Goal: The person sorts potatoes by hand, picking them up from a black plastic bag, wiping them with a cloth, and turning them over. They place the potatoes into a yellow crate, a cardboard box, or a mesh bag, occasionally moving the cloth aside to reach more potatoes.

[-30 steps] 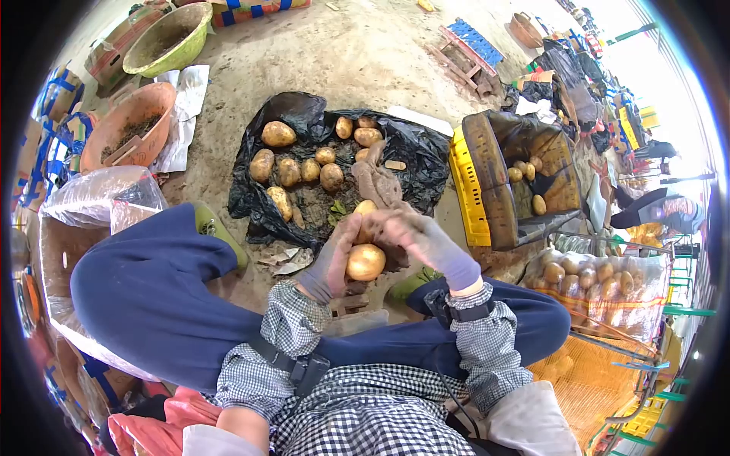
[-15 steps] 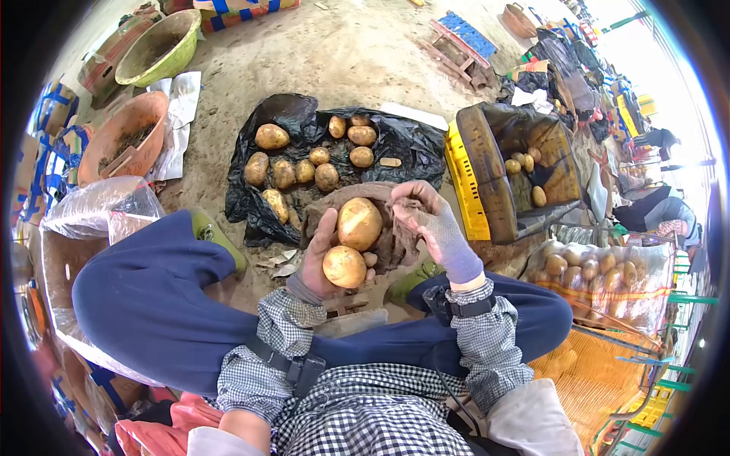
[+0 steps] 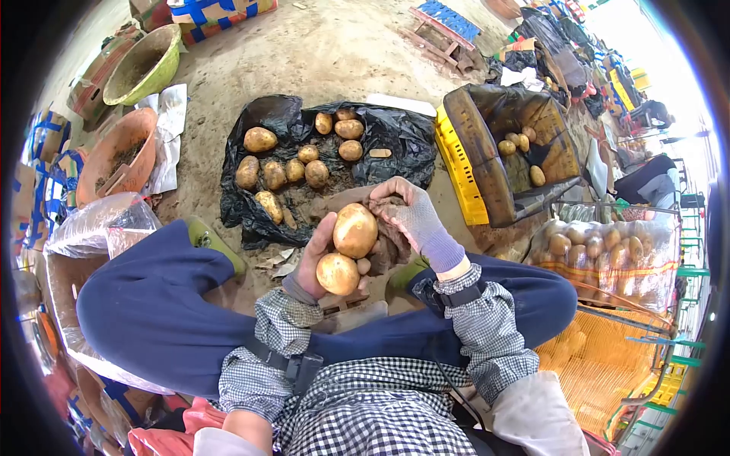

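Two potatoes, a larger upper one (image 3: 355,230) and a lower one (image 3: 338,273), are lying against each other in the left hand (image 3: 307,267), in front of the person's body. This hand is curving partly open, its thumb side flanking the potatoes and its fingers partly hidden beneath them; the cupped grip is probably keeping the round surfaces from rolling apart. The right hand (image 3: 418,219) is closing, thumb and fingers pinching a brown, soiled cloth (image 3: 397,245) just beside the upper potato (whether cloth and skin are touching cannot be told). The bunched hold is seemingly keeping the loose fabric gathered. Beyond both hands, loose potatoes (image 3: 260,139) are resting on a crumpled black plastic sheet (image 3: 274,114), which is apparently separating them from the floor (image 3: 334,45). To the right of the hands, a yellow crate (image 3: 456,178) with a dark lining is holding several more; farther left, an orange basin (image 3: 112,159) is standing on the floor.
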`<state>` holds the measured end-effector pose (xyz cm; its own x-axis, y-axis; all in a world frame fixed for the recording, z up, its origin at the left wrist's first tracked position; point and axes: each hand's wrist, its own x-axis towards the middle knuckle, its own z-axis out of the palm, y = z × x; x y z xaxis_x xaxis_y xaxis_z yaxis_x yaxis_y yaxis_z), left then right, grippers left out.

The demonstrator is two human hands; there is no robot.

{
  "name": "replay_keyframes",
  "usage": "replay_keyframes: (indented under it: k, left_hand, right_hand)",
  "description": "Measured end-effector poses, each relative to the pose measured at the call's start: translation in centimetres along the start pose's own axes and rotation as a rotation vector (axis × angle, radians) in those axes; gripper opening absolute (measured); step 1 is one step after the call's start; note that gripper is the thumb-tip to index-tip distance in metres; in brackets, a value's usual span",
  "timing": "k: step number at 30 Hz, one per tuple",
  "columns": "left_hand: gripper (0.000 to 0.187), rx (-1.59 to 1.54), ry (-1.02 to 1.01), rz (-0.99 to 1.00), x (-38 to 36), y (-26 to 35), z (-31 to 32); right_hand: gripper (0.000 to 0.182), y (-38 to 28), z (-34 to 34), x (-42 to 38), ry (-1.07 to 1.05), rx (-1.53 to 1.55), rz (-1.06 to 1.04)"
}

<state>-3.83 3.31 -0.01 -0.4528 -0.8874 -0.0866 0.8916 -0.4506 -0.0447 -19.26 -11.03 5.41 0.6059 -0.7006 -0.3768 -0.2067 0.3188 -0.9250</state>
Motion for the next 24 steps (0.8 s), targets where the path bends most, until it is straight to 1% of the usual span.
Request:
replay_keyframes:
  k: [1,2,4,5,6,7,8,9,10,12,14,16,17,18,20,21,22,24]
  left_hand:
    - [0.066,-0.041,0.040,0.075,0.1,0.2,0.4]
    - [0.067,-0.083,0.079,0.151,0.1,0.4,0.7]
    - [0.066,-0.160,0.089,0.212,0.1,1.1,0.4]
    - [0.066,-0.130,0.096,0.243,0.1,1.5,0.2]
    - [0.066,-0.103,0.102,0.275,0.1,1.8,0.0]
    - [0.066,-0.104,0.100,0.279,0.1,2.0,0.3]
    - [0.067,0.247,0.301,0.330,0.1,2.1,0.6]
    - [0.067,0.599,0.500,0.371,0.2,2.1,0.7]
    - [0.067,0.593,0.498,0.373,0.6,1.8,0.4]
    - [0.069,0.893,0.516,0.544,1.6,0.8,-0.4]
    - [0.071,0.946,0.520,0.585,1.7,0.8,0.3]
    - [0.071,0.608,0.487,0.435,1.0,1.3,2.6]
    - [0.072,0.581,0.473,0.500,0.7,1.2,2.3]
    - [0.071,0.539,0.521,0.574,0.9,1.3,1.7]
    - [0.064,0.748,0.593,0.772,1.3,0.8,0.6]
    - [0.061,0.745,0.500,0.724,1.6,0.8,0.6]
    - [0.058,0.743,0.407,0.674,1.9,0.7,0.6]
    - [0.056,0.814,0.421,0.658,2.4,-0.4,0.8]
  right_hand:
    - [0.019,0.1,0.0,0.2,-0.002,0.004,-0.004]
    - [0.023,0.6,0.0,0.4,0.044,-0.056,-0.069]
    - [0.032,2.2,-0.6,1.0,0.134,-0.179,-0.199]
    - [0.048,3.6,-1.6,1.4,0.168,-0.524,-0.214]
    - [0.048,2.9,-1.3,1.1,0.165,-0.526,-0.216]
    - [0.055,1.6,-0.8,0.5,0.222,-0.846,-0.125]
    - [0.062,0.8,-0.4,0.0,0.279,-1.166,-0.028]
    - [0.071,1.0,-0.2,0.0,0.282,-1.085,-0.083]
    - [0.071,0.4,0.6,-0.3,0.280,-1.091,-0.082]
    - [0.072,-0.5,2.5,-1.0,-0.018,0.145,0.264]
    - [0.067,2.4,2.2,0.0,-0.072,0.281,0.232]
    - [0.060,3.5,1.6,0.8,-0.123,0.821,0.315]
    - [0.061,4.1,1.6,1.4,-0.093,0.941,0.331]
    - [0.061,4.2,1.6,1.4,-0.094,0.937,0.335]
    - [0.075,4.6,1.9,1.2,-0.148,1.206,0.370]
    - [0.073,4.4,2.6,1.2,-0.061,1.255,0.406]
    - [0.073,4.5,2.6,1.2,-0.061,1.254,0.407]
    - [0.075,5.1,2.1,1.2,-0.132,1.386,0.373]
